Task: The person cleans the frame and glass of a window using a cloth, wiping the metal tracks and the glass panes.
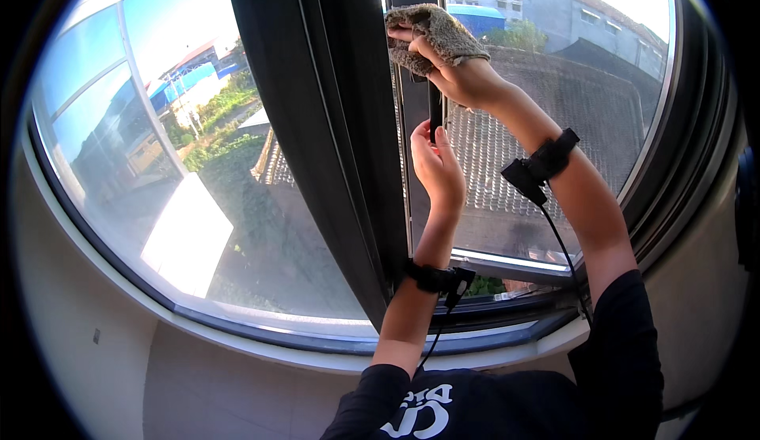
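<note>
My right hand (457, 78) is raised at the top centre, its fingers wrapped in a brown terry cloth (448, 33). The cloth lies against the dark frame of an opened window sash (418, 202). Just below it, my left hand (438, 167) grips the lower end of a black window handle (436, 113) between thumb and fingers. The upper part of the handle is hidden behind my right hand and the cloth. Each forearm wears a black strap with a small device and a cable.
A wide dark mullion (332, 113) stands left of my hands, beside a large fixed pane (249, 232). The sash glass (534, 143) is at the right, tilted outward over a gap at the bottom. A pale sill (285, 354) curves below. Tiled roofs and buildings lie outside.
</note>
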`<state>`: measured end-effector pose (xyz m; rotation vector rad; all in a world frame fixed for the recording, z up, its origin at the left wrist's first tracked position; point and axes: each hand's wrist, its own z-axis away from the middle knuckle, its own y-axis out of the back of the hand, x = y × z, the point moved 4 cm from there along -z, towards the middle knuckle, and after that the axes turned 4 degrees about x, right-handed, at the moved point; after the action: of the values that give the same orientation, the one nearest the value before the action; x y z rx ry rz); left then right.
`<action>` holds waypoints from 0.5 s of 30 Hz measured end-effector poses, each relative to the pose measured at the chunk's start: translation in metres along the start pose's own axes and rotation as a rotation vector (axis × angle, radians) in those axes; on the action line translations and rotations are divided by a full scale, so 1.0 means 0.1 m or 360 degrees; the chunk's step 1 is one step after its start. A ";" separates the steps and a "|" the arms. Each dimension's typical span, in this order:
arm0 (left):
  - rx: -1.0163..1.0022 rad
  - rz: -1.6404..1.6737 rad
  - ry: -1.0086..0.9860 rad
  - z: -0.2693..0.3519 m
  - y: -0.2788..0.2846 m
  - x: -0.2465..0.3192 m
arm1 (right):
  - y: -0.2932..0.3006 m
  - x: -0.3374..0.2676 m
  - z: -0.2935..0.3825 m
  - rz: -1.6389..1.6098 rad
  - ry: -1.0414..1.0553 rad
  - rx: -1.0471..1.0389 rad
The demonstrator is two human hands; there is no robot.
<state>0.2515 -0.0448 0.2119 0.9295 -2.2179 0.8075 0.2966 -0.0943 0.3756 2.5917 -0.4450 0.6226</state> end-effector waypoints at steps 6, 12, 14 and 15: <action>0.0030 -0.0058 -0.0017 -0.03 0.05 -0.03 | -0.05 0.00 -0.01 0.0030 -0.0061 -0.0020; -0.0013 0.0006 0.0000 -0.03 0.08 0.08 | -0.04 -0.07 0.00 0.0076 0.0034 0.0264; -0.0008 -0.0032 -0.0020 -0.04 0.10 0.07 | -0.07 -0.08 0.01 0.0041 0.0003 0.0294; 0.0002 -0.0039 -0.0033 -0.05 0.11 0.06 | -0.08 -0.08 0.01 0.0031 -0.0032 0.0296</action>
<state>0.2410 -0.0372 0.2166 0.9677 -2.2201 0.7914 0.2933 -0.0865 0.3681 2.7745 -0.4380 0.6744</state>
